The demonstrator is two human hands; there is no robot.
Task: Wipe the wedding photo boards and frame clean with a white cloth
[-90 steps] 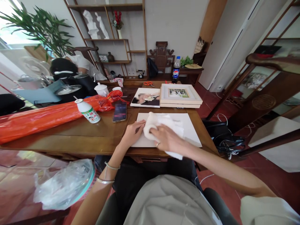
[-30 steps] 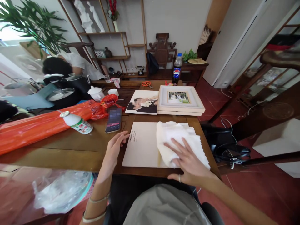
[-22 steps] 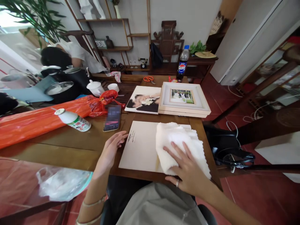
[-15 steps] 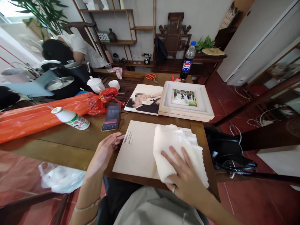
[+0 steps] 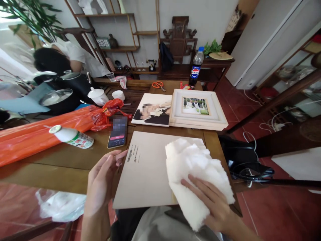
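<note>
A flat, pale board (image 5: 147, 167) with a printed barcode label near its left edge lies on the wooden table in front of me, its near edge above my lap. My right hand (image 5: 213, 204) rests over a thick white cloth (image 5: 195, 167), which covers the board's right part and hangs past its near edge. At the board's left edge is my left hand (image 5: 102, 177), one finger stretched to the edge and the others loosely bent. Behind the board lie a photo print (image 5: 151, 112) and a pale picture frame (image 5: 198, 120) with a small photo.
A phone (image 5: 117, 132), a white bottle (image 5: 72, 136) and a long orange plastic wrap (image 5: 50, 129) lie to the left. Orange-handled scissors (image 5: 158, 85) and a cola bottle (image 5: 196, 68) are farther back. White cups and pots stand at the far left, where another person (image 5: 77, 57) leans over.
My right hand and the cloth have moved toward me, the cloth now hanging past the board's near edge. The board sits nearer my body. My left hand stays at its left edge.
</note>
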